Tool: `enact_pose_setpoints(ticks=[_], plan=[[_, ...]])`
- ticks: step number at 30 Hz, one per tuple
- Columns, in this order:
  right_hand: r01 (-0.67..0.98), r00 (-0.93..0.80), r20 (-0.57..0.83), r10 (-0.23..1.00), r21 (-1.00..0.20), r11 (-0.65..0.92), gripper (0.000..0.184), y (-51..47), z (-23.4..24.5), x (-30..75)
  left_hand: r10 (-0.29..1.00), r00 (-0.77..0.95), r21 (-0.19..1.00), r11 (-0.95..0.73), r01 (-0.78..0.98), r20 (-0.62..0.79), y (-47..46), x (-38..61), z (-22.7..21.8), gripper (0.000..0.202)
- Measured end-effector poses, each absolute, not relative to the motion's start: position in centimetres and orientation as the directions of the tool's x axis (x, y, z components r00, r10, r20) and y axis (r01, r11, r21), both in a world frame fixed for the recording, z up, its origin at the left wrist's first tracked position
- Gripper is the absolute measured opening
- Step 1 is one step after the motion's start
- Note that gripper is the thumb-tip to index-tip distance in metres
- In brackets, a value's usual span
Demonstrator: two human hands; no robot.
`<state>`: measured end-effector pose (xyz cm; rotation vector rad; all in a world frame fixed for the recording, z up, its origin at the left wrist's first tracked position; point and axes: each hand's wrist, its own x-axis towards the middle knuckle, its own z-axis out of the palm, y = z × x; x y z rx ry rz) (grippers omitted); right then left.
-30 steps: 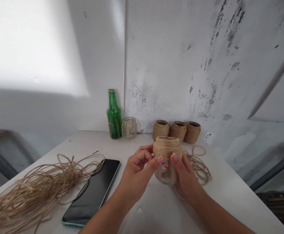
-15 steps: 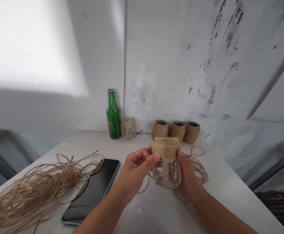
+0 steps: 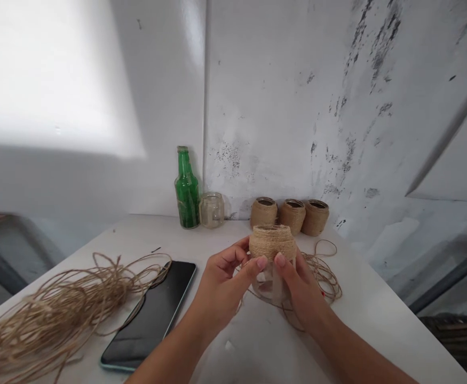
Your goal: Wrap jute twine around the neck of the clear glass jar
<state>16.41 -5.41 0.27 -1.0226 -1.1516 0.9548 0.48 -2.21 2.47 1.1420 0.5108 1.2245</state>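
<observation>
A glass jar is held upright between my two hands above the table. Jute twine is wound round its neck and upper part, while the lower part is bare glass. My left hand grips it from the left, thumb on the lowest turns of twine. From the right, my right hand holds it with the thumb on the front, close to the left thumb. Some fingers of both hands are hidden behind the jar. Loose twine lies in loops behind my right hand.
A big tangle of twine lies at left, partly over a phone. Along the wall stand a green bottle, a bare glass jar and three twine-covered jars. The white table ends at the wall.
The jar has turned and tipped slightly, so its open mouth shows more. My right thumb has moved left from the jar's side to its front.
</observation>
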Motion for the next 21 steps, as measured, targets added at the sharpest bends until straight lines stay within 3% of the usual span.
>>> enact_pose_setpoints(ticks=[4,10,16,21], plan=[[-0.1,0.187,0.271,0.944,-0.951,0.293,0.055,-5.4,0.4,16.1,0.91,0.336,0.874,-0.054,-0.483,0.242,-2.3,0.5,2.7,0.044],[-0.301,0.157,0.197,0.968,-0.924,0.237,0.045,-5.2,-0.5,16.2,0.905,0.352,0.867,-0.035,-0.497,0.238,-2.1,0.2,2.7,0.041],[-0.37,0.078,0.191,0.978,-0.906,0.207,0.057,-5.4,-0.3,16.0,0.913,0.343,0.859,-0.015,-0.511,0.22,-1.8,-0.1,2.6,0.042],[-0.423,0.047,0.172,0.984,-0.889,0.176,0.054,-5.4,-0.2,16.1,0.915,0.35,0.855,0.012,-0.518,0.199,-1.6,-0.2,2.4,0.042]])
